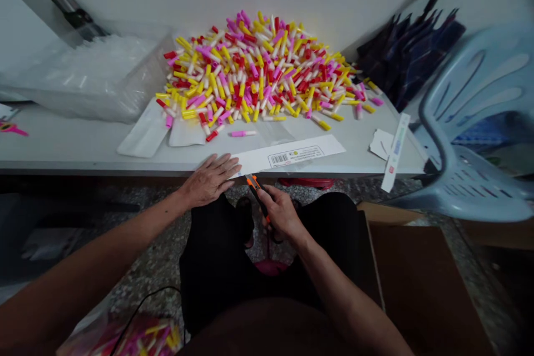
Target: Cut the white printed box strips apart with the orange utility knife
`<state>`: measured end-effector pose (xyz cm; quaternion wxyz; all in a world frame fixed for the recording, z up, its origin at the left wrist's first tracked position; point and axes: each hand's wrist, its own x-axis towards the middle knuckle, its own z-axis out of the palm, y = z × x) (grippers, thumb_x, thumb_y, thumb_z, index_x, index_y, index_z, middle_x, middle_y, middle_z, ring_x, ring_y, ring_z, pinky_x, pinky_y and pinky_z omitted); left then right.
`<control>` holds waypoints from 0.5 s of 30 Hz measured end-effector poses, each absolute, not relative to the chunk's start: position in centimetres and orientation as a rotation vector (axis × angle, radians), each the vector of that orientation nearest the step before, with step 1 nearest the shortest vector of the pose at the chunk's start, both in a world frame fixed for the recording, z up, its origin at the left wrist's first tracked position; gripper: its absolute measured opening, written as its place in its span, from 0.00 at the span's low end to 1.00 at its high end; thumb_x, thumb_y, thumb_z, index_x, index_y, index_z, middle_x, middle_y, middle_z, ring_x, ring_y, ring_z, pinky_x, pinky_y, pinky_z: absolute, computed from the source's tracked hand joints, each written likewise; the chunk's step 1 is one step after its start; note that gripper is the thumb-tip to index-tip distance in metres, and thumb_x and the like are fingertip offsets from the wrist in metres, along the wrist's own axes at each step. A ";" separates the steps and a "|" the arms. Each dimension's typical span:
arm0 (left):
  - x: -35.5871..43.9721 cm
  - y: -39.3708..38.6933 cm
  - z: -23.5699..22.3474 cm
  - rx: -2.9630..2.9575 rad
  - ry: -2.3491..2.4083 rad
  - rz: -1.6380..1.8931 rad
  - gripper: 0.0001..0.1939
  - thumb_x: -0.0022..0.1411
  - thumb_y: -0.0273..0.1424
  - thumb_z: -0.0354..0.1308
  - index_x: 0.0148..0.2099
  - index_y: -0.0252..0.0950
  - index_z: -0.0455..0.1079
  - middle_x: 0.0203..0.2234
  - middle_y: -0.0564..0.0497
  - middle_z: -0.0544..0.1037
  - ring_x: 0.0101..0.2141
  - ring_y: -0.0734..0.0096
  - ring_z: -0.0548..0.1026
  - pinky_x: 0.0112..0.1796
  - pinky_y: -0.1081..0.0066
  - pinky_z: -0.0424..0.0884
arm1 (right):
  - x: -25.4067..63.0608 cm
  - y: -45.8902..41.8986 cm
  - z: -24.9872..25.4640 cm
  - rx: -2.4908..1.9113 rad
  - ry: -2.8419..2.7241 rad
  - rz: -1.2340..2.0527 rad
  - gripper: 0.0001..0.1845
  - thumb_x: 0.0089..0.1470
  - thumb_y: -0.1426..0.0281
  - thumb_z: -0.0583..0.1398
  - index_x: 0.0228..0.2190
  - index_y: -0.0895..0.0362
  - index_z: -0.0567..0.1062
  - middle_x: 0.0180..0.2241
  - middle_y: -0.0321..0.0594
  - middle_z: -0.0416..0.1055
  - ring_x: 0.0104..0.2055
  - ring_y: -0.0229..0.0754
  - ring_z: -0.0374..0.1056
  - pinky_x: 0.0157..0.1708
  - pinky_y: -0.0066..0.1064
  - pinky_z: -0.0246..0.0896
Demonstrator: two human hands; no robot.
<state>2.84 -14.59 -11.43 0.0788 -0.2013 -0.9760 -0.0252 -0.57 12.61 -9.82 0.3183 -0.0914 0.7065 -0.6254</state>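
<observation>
A long white cardboard strip (300, 151) with a printed barcode label lies along the front edge of the table. My left hand (212, 179) rests flat on the strip's left end, fingers stretched out. In my right hand (278, 208) is an orange and black utility knife (257, 196), its blade pointing up at the strip's front edge. Whether the blade has entered the card I cannot tell. Just behind the strip lies a single pink and white capped tube (242, 133).
A big heap of red, yellow, pink and white tubes (258, 72) covers the back of the table (75, 142). At left stands a bulging clear plastic bag (137, 86). Cut card pieces (396, 153) lie at right, near a light blue plastic chair (479, 122) and an open cardboard box (425, 283).
</observation>
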 end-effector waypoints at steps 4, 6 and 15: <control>3.0 -14.6 -11.1 -0.619 -2.959 -0.085 0.30 0.76 0.35 0.50 0.76 0.38 0.53 0.74 0.44 0.58 0.74 0.54 0.51 0.71 0.47 0.48 | -0.9 12.5 -10.3 -0.325 1.933 -1.585 0.26 0.64 0.50 0.58 0.51 0.55 0.78 0.18 0.28 0.66 0.13 0.38 0.65 0.12 0.25 0.56; 3.0 -14.6 -10.9 -0.628 -2.978 -0.091 0.33 0.74 0.34 0.52 0.76 0.38 0.52 0.74 0.44 0.56 0.74 0.54 0.50 0.71 0.46 0.48 | -0.8 12.7 -10.5 -0.347 1.986 -1.542 0.26 0.65 0.50 0.58 0.53 0.55 0.78 0.18 0.29 0.67 0.14 0.39 0.67 0.14 0.25 0.57; 3.2 -14.7 -10.4 -0.611 -3.047 -0.163 0.43 0.62 0.26 0.56 0.77 0.40 0.48 0.75 0.45 0.53 0.75 0.55 0.47 0.72 0.47 0.45 | -0.7 12.9 -10.6 -0.424 2.090 -1.457 0.26 0.66 0.52 0.57 0.55 0.55 0.78 0.18 0.31 0.69 0.16 0.41 0.68 0.19 0.28 0.60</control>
